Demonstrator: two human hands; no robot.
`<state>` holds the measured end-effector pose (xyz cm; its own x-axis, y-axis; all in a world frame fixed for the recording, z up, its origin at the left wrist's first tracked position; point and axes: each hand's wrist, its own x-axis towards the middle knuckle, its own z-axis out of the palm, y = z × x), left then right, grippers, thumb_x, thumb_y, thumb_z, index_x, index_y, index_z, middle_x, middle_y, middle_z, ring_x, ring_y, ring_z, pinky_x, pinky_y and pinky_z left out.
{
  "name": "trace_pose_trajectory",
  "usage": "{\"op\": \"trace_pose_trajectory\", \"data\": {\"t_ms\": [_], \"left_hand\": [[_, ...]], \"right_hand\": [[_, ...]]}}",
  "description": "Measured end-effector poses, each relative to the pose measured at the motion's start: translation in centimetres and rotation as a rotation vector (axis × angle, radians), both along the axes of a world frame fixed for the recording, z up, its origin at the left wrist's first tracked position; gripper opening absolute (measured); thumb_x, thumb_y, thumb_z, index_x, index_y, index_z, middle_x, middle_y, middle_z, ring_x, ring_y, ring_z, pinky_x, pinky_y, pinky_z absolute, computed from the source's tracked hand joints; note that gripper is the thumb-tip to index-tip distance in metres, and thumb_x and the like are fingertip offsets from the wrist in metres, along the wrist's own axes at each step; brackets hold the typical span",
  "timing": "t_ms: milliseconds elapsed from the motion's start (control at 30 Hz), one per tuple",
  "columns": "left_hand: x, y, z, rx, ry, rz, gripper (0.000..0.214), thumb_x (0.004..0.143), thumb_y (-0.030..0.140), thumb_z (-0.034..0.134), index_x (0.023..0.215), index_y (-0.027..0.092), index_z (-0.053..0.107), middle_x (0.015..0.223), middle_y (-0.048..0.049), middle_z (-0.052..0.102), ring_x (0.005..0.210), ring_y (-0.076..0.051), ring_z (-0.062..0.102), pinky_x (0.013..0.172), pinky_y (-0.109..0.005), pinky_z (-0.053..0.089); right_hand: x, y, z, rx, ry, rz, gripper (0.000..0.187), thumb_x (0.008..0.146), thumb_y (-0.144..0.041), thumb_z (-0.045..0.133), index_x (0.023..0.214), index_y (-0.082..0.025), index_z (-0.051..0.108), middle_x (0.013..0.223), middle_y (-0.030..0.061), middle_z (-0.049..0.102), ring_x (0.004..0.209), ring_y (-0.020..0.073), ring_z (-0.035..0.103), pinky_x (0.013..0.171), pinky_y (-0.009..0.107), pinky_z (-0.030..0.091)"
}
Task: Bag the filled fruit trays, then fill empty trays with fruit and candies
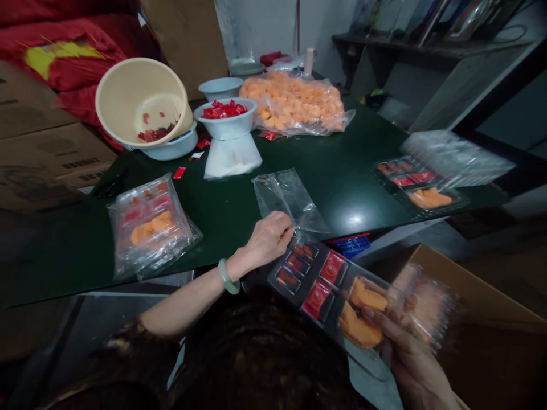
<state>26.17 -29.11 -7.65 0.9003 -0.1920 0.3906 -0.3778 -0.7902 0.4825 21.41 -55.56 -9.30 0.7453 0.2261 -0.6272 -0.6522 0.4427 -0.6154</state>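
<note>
My right hand [405, 347] grips the near end of a black tray [325, 285] filled with red packets and orange snacks, held over the table's front edge. My left hand [269, 239], with a pale green bangle on the wrist, pinches the tray's far end where a clear plastic bag [286, 199] lies on the dark green table [342, 171]. The bag's mouth meets the tray's end. The right side of the tray is smeared by motion.
A stack of bagged trays [149, 228] lies at the left and another bagged tray [414, 185] at the right. Bowls with red packets [225, 117], a tilted cream basin [141, 102] and a big bag of orange snacks [294, 102] stand behind. A cardboard box [478, 307] sits at lower right.
</note>
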Motion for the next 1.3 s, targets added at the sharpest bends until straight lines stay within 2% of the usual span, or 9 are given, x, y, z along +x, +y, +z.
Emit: {"op": "trace_pose_trajectory", "data": {"t_ms": [300,500,633,800,967,1033,1100,1200,1300], "left_hand": [[-0.5,0.5,0.8,0.213,-0.006,-0.079,0.022,0.093,0.024,0.038,0.081,0.015,0.054,0.09,-0.0079,0.055,0.082,-0.016,0.047,0.072,-0.031,0.041],[-1.3,1.7,1.0,0.384,0.005,-0.019,0.03,0.094,0.018,0.031,0.078,0.016,0.057,0.07,-0.003,0.047,0.068,-0.014,0.041,0.058,-0.027,0.033],[-1.6,2.0,1.2,0.391,0.006,-0.067,0.027,0.092,0.012,0.029,0.086,0.013,0.056,0.071,-0.0037,0.049,0.067,-0.014,0.042,0.058,-0.027,0.035],[-2.1,1.6,1.2,0.385,0.001,-0.046,0.027,0.091,0.01,0.029,0.093,0.012,0.055,0.076,-0.0066,0.052,0.071,-0.016,0.045,0.06,-0.028,0.038],[-2.0,1.1,0.1,0.38,-0.037,0.0,0.028,0.089,0.01,0.031,0.079,0.015,0.057,0.076,-0.0073,0.053,0.073,-0.017,0.044,0.064,-0.03,0.039],[-1.6,1.6,-0.3,0.342,-0.039,0.096,0.026,0.09,0.012,0.033,0.077,0.015,0.055,0.079,-0.0076,0.053,0.078,-0.018,0.044,0.066,-0.031,0.038],[-1.3,2.5,-0.5,0.279,-0.029,0.146,0.023,0.091,0.014,0.034,0.077,0.016,0.053,0.085,-0.008,0.054,0.083,-0.019,0.044,0.07,-0.033,0.037],[-0.9,3.9,-0.3,0.201,0.016,0.135,0.022,0.093,0.017,0.031,0.079,0.016,0.048,0.091,-0.008,0.055,0.085,-0.018,0.045,0.074,-0.034,0.037],[-0.6,4.0,0.5,0.231,0.114,0.149,0.02,0.093,0.023,0.033,0.083,0.016,0.049,0.089,-0.0073,0.055,0.081,-0.018,0.046,0.071,-0.034,0.036]], "right_hand": [[0.4,0.7,-0.5,-0.031,-0.048,-0.115,0.078,0.057,-0.021,0.081,0.128,-0.027,0.05,0.103,0.006,0.07,0.088,0.0269,0.067,0.079,0.04,0.055],[0.5,2.4,-0.7,-0.018,-0.109,-0.165,0.072,0.062,-0.025,0.078,0.128,-0.027,0.05,0.106,0.0046,0.069,0.089,0.024,0.067,0.078,0.035,0.055],[0.6,3.7,-0.8,-0.007,-0.111,-0.201,0.067,0.062,-0.023,0.077,0.124,-0.025,0.053,0.1,0.0029,0.07,0.082,0.0206,0.068,0.073,0.03,0.056],[0.8,5.3,-1.4,0.028,-0.118,-0.21,0.063,0.062,-0.024,0.077,0.12,-0.028,0.053,0.101,-0.0005,0.07,0.087,0.0191,0.067,0.079,0.031,0.054],[0.9,9.4,-1.9,0.074,-0.174,-0.235,0.058,0.062,-0.026,0.077,0.116,-0.028,0.054,0.101,-0.0031,0.069,0.089,0.015,0.065,0.082,0.028,0.052],[0.7,10.8,-2.1,0.123,-0.208,-0.196,0.053,0.066,-0.028,0.075,0.115,-0.027,0.054,0.103,-0.0022,0.068,0.091,0.0153,0.064,0.082,0.029,0.052],[0.4,11.5,-2.3,0.159,-0.223,-0.058,0.044,0.071,-0.033,0.071,0.112,-0.025,0.057,0.101,0.0006,0.068,0.087,0.0171,0.065,0.073,0.03,0.054],[-0.1,11.1,-2.7,0.129,-0.219,0.216,0.037,0.075,-0.038,0.068,0.105,-0.019,0.062,0.092,0.0052,0.069,0.071,0.0185,0.065,0.053,0.027,0.052],[-0.3,10.6,-2.8,0.076,-0.182,0.294,0.033,0.074,-0.039,0.068,0.096,-0.015,0.065,0.079,0.0047,0.068,0.059,0.0163,0.063,0.045,0.024,0.047]]}}
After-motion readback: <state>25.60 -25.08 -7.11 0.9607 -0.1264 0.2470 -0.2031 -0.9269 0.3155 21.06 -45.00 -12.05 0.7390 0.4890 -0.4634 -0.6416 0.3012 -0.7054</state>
